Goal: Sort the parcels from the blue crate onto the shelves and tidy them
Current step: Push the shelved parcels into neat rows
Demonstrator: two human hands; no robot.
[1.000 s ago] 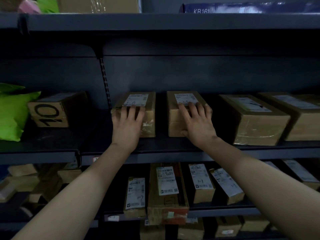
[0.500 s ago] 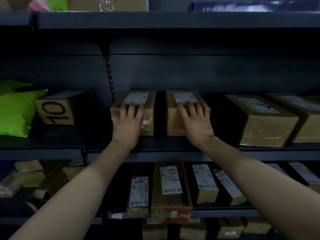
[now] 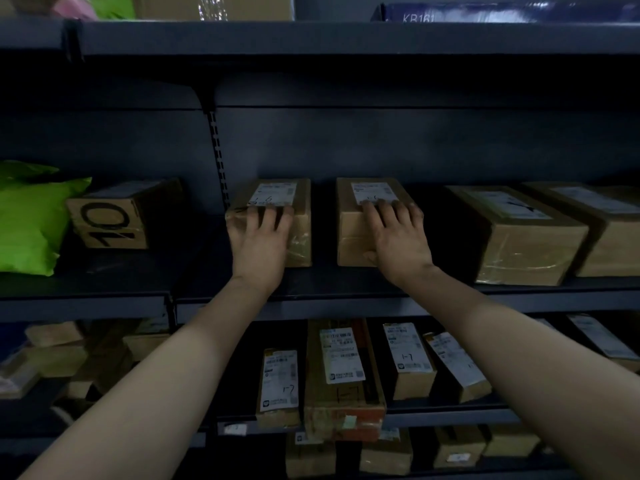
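Two brown cardboard parcels with white labels lie side by side on the middle shelf (image 3: 346,301). My left hand (image 3: 259,247) lies over the front left corner of the left parcel (image 3: 299,206), with its fingers on the top. My right hand (image 3: 398,244) clasps the front of the right parcel (image 3: 349,230), fingers on the label and thumb low on the front face. A narrow gap separates the two parcels. The blue crate is out of view.
A green bag (image 3: 31,223) and a box marked 10 (image 3: 107,225) sit to the left on the same shelf. Two larger taped boxes (image 3: 519,237) (image 3: 609,230) lie to the right. Several labelled parcels (image 3: 343,368) fill the lower shelves. More goods stand on the top shelf.
Both hands stay on the same two parcels. The view has drifted a little to the left, and the parcels have hardly moved on the shelf.
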